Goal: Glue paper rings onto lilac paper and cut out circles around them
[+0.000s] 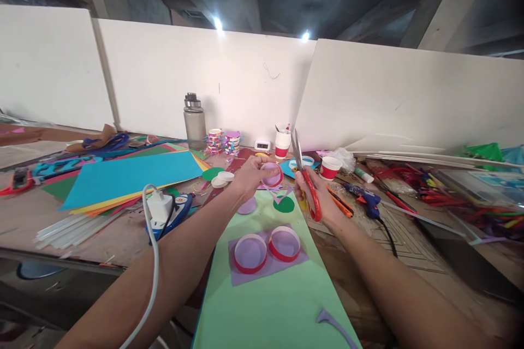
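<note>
Above the green sheet (266, 294), left hand (249, 174) gripping a red-rimmed ring (272, 173), right hand (317, 193) clasping upright scissors (305, 180).

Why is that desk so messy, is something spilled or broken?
Nothing looks broken or spilled. A purple paper scrap lies loose on the green sheet, and glue sticks lie scattered by the desk edge. The left hand holds a red ring; the right hand holds scissors.

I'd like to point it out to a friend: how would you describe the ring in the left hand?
Start at the long green sheet on the table. Past its far end, the left hand holds a red ring with a lilac bottom. Unlike the two rings lying on lilac paper, it is lifted, beside the red-handled scissors.
</note>
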### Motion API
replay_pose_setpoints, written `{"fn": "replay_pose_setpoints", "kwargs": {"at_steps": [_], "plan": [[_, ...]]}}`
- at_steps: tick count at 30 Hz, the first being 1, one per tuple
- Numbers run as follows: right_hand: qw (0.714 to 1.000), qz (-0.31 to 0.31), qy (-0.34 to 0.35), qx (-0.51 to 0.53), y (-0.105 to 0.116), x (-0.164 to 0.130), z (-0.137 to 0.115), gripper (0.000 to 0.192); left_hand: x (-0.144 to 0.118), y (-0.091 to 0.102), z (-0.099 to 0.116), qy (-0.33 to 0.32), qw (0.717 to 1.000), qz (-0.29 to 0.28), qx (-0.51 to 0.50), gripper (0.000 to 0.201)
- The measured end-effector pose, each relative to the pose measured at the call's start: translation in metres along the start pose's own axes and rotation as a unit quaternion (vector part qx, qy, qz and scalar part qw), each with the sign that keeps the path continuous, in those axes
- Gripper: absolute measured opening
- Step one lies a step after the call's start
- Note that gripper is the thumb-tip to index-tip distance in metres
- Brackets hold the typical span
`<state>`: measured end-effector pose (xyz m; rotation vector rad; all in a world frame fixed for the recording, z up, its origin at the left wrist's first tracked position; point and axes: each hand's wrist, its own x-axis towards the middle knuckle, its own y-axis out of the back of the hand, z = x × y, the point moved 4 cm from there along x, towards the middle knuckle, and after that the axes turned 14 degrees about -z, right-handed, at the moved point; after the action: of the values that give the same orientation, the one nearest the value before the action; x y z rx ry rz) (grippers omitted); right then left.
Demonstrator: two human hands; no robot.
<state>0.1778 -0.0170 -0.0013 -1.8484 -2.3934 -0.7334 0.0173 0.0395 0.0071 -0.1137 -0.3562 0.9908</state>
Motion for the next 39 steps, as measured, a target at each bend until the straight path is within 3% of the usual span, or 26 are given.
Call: {"fn": "replay_pose_setpoints", "kwargs": {"at_steps": [6, 14, 20, 23, 28, 33, 36, 39], "plan": [[0.996, 0.005, -0.014, 0.092, -0.006, -0.001, -0.006, 0.049, 0.0, -0.003, -0.01, 0.021, 0.996, -0.005, 0.089, 0.04], [0.966, 0.047, -0.063, 0.246, 0.0, 0.004, 0.011, 0.052, -0.005, -0.021, -0.005, 0.02, 0.991, -0.129, -0.01, 0.045], [0.943, 0.055, -0.077, 0.32, 0.002, 0.008, 0.017, 0.042, -0.006, -0.025, 0.0, 0.009, 0.978, -0.201, 0.052, 0.07], [0.933, 0.034, -0.092, 0.347, -0.001, 0.008, 0.016, 0.034, -0.006, -0.025, -0.002, 0.002, 0.973, -0.215, 0.078, 0.07], [0.937, 0.006, -0.097, 0.335, -0.003, 0.007, 0.011, 0.034, -0.005, -0.023, -0.006, -0.006, 0.973, -0.212, 0.088, 0.061], [0.943, 0.045, -0.044, 0.327, 0.001, 0.01, 0.016, 0.046, -0.003, -0.02, -0.005, -0.011, 0.982, -0.183, 0.04, 0.046], [0.967, 0.056, -0.037, 0.247, 0.004, 0.009, 0.017, 0.048, -0.002, -0.015, -0.003, -0.021, 0.987, -0.156, 0.014, 0.047], [0.993, 0.048, -0.034, 0.103, 0.009, 0.006, 0.012, 0.042, 0.001, -0.008, -0.001, -0.043, 0.992, -0.122, -0.005, 0.05]]}}
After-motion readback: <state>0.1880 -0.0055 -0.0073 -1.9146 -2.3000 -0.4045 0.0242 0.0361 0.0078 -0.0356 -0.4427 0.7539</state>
